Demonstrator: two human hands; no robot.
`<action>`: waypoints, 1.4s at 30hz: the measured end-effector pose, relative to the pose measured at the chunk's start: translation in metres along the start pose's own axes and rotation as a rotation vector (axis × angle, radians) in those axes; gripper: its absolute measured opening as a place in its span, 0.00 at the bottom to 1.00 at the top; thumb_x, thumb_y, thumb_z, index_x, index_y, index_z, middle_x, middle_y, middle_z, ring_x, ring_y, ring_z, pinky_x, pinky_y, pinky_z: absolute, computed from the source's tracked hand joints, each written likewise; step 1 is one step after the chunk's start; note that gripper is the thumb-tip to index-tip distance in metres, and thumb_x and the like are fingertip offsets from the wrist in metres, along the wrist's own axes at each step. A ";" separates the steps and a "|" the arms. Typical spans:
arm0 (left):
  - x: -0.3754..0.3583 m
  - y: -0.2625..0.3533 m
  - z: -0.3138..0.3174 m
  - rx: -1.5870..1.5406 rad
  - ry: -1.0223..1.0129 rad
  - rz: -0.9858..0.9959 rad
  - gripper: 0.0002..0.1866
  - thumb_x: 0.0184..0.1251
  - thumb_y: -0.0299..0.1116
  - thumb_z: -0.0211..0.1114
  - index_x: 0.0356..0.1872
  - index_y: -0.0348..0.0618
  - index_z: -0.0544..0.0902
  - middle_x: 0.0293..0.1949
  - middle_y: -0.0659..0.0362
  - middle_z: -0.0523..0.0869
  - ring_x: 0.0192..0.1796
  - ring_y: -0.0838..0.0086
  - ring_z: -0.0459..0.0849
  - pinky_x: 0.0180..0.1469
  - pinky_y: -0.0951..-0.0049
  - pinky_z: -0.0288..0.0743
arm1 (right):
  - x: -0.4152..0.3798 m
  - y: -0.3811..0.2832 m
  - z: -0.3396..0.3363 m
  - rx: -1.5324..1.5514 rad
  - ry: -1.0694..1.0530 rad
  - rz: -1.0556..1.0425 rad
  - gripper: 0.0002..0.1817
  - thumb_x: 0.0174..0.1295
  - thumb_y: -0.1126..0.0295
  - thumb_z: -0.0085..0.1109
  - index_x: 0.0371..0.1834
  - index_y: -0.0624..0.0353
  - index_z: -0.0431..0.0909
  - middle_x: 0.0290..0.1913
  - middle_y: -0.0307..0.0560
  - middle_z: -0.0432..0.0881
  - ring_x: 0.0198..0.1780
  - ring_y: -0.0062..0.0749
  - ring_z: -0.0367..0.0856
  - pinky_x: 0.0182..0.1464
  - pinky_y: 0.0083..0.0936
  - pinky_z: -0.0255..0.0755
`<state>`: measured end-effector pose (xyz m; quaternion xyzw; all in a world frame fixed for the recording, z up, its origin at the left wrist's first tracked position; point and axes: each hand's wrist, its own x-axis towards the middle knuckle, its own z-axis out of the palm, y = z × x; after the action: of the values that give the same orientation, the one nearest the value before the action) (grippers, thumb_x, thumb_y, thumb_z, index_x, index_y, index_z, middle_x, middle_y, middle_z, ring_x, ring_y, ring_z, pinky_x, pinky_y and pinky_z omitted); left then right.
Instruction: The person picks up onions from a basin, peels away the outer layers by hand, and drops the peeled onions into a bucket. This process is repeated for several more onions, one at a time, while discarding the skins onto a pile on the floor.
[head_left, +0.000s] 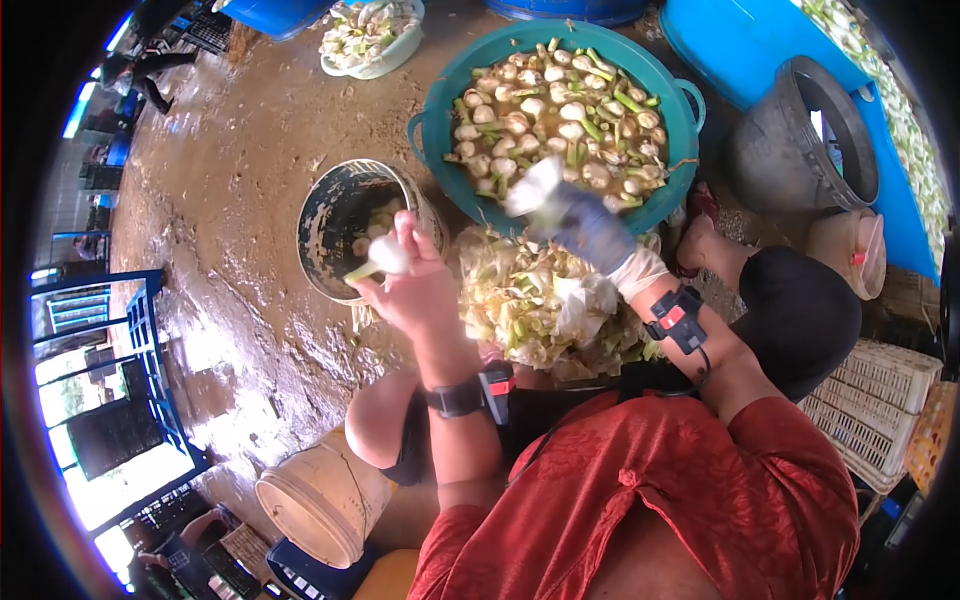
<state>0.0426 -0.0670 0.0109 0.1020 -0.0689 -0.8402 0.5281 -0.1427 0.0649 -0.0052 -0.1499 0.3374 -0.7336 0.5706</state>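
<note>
My bare left hand (418,290) pinches a white garlic bulb (389,255) with a short green stem over the mouth of a worn bucket (318,244). Several bulbs lie inside that bucket. My right hand (588,228), in a grey-blue glove, is smeared by motion near the front rim of a large green tub (436,165). A blurred white thing (536,187) shows at its fingertips; I cannot tell what it is. Many garlic bulbs (571,112) with cut green stems float in the tub's brownish water. Below the right hand lies a heap of garlic peelings (545,315).
A dark round container (760,160) and a blue sheet (710,50) are on the right. A basin of garlic (395,62) stands at the back. Beside my knees are a lidded beige bucket (320,500) and a white crate (870,395). The floor (215,190) is wet and muddy.
</note>
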 end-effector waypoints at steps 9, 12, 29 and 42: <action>-0.006 -0.026 -0.004 0.560 0.051 -0.164 0.18 0.67 0.45 0.55 0.44 0.40 0.75 0.41 0.51 0.81 0.45 0.66 0.80 0.48 0.71 0.74 | 0.073 0.045 -0.091 -1.779 0.021 0.130 0.21 0.54 0.57 0.55 0.48 0.57 0.76 0.45 0.56 0.81 0.46 0.52 0.79 0.44 0.43 0.73; -0.009 -0.039 0.009 0.699 0.117 -0.178 0.11 0.69 0.36 0.53 0.43 0.40 0.76 0.36 0.54 0.82 0.36 0.70 0.80 0.39 0.72 0.73 | 0.076 0.075 -0.117 -2.175 -0.045 0.310 0.18 0.58 0.63 0.46 0.49 0.49 0.79 0.48 0.46 0.82 0.53 0.47 0.78 0.54 0.45 0.68; -0.015 -0.063 -0.026 1.635 -0.336 0.158 0.20 0.57 0.28 0.66 0.51 0.35 0.76 0.37 0.57 0.83 0.38 0.75 0.80 0.43 0.72 0.76 | 0.035 0.027 -0.025 -1.871 -0.295 -0.439 0.20 0.63 0.72 0.45 0.60 0.59 0.68 0.53 0.56 0.76 0.53 0.45 0.75 0.59 0.35 0.67; -0.047 -0.052 0.015 1.007 -0.218 -0.107 0.21 0.65 0.35 0.64 0.53 0.32 0.75 0.38 0.58 0.82 0.36 0.78 0.81 0.39 0.78 0.77 | -0.027 -0.014 0.047 -1.225 0.075 -0.411 0.13 0.55 0.66 0.61 0.39 0.62 0.81 0.35 0.56 0.82 0.38 0.48 0.81 0.41 0.34 0.74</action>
<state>0.0133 -0.0016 0.0186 0.2588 -0.5142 -0.7345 0.3593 -0.1167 0.0771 0.0426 -0.4843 0.6788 -0.5072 0.2177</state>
